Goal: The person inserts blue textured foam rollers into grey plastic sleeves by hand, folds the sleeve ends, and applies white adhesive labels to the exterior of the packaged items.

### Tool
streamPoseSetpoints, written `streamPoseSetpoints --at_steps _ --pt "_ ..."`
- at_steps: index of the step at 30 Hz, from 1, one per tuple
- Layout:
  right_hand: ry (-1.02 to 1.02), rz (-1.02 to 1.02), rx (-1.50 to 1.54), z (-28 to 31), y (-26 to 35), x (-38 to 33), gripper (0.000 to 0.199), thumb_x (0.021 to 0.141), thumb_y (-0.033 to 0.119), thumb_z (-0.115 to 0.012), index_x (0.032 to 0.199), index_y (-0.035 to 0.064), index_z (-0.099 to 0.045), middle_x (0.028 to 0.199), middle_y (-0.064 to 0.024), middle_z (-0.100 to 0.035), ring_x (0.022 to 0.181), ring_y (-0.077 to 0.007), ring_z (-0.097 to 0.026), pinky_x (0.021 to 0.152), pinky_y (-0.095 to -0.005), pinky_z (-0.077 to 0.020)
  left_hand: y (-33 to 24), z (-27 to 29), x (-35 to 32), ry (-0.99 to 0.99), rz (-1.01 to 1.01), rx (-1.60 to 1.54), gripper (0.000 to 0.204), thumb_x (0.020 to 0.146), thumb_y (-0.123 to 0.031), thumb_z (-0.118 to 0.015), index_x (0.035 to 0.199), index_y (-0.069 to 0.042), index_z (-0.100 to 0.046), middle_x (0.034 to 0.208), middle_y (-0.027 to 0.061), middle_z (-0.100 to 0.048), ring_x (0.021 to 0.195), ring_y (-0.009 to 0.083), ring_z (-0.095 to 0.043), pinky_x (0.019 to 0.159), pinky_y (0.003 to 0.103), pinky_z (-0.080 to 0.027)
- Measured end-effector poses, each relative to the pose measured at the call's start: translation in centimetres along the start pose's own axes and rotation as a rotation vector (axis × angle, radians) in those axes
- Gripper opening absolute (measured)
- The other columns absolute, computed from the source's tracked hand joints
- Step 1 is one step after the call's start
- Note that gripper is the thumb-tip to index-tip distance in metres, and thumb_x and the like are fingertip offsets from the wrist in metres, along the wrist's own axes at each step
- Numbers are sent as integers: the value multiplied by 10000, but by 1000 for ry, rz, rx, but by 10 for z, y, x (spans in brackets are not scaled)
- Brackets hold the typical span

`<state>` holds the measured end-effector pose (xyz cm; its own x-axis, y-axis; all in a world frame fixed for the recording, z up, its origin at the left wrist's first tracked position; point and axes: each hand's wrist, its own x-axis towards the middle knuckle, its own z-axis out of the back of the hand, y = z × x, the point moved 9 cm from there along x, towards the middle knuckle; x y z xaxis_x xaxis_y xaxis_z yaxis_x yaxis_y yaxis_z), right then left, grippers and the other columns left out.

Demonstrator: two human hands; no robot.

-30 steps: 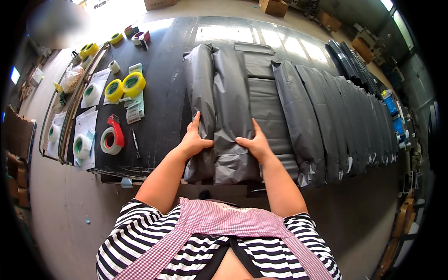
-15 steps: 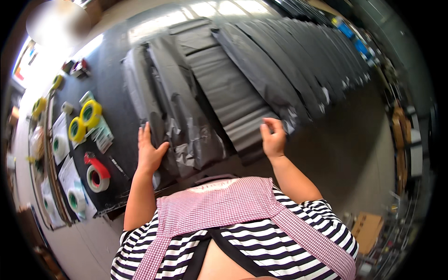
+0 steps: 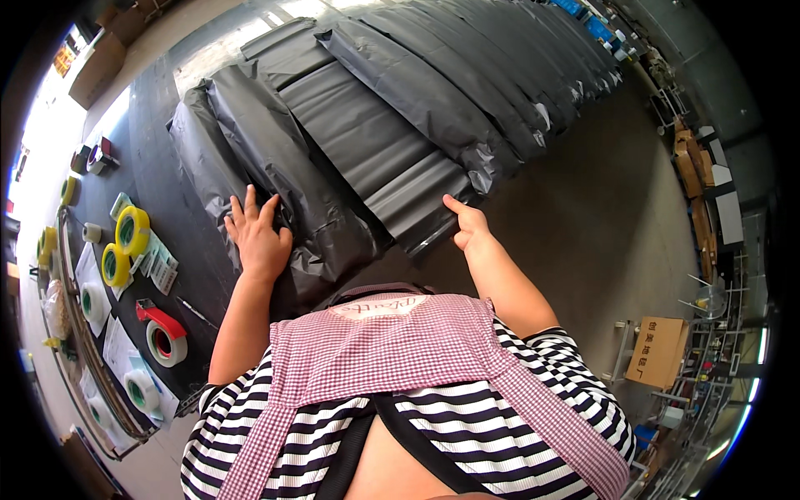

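My left hand (image 3: 260, 242) lies with its fingers spread on a rumpled dark grey plastic bag (image 3: 292, 167) that looks filled. A second long grey bag (image 3: 196, 150) rests just left of it. To the right, a flatter grey plastic bag (image 3: 367, 125) with crosswise creases stretches away over the table. At this flat bag's near right corner is my right hand (image 3: 468, 227), thumb on top and the other fingers curled at the edge, apparently pinching the plastic. The fingertips under the edge are partly hidden.
Several more filled grey bags (image 3: 467, 75) lie overlapped to the right. Yellow tape rolls (image 3: 132, 231), a red tape dispenser (image 3: 162, 333), a pen (image 3: 200, 315) and papers sit on the dark table at left. A cardboard box (image 3: 657, 352) stands on the floor at right.
My left hand has moved from the left bag's side onto the rumpled bags, fingers spreading. My right hand has come down to the flat bag's near corner. The whole view has shifted.
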<state>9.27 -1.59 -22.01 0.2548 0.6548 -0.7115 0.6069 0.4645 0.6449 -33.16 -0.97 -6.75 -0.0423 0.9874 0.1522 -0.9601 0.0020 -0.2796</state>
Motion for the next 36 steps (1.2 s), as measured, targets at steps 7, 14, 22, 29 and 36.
streamPoseSetpoints --at_steps 7,14,22,29,36 --pt "-150 132 -50 -21 26 -16 392 822 126 -828 1129 -60 -672 1139 -167 -684 967 -293 -665 868 -416 -537 -1 1 1 -14 0 -78 584 762 -172 -610 1346 -159 -611 1578 141 -377 1512 435 -159 1213 616 -66" --pt "-74 64 92 -44 24 14 330 819 181 -817 1045 0 -658 1097 -146 -671 1041 -327 -625 885 -488 -537 -1 4 1 -52 -1 -122 568 772 -186 -617 1339 -165 -617 1550 130 -417 1510 427 -162 1214 615 -54" --pt "306 258 69 -141 85 -67 480 851 98 -638 1308 -10 -537 1243 -153 -616 1137 -333 -608 1042 -482 -487 6 3 1 -66 7 -168 571 742 -191 -627 1312 -175 -632 1517 133 -442 1519 420 -136 1210 627 -27" --pt "589 430 102 -386 176 -68 572 880 247 -752 1303 -70 -533 1211 -158 -602 1151 -306 -572 1009 -486 -477 3 10 5 -89 6 -217 552 708 -166 -657 1259 -182 -646 1486 134 -469 1512 423 -164 1208 627 -36" --pt "567 1064 -1071 -439 113 35 697 840 359 -747 1400 27 -497 1524 -249 -383 1391 -411 -384 1071 -563 -379 6 12 11 -74 51 -205 572 698 -170 -651 1269 -146 -653 1487 138 -478 1510 420 -180 1213 608 -42"
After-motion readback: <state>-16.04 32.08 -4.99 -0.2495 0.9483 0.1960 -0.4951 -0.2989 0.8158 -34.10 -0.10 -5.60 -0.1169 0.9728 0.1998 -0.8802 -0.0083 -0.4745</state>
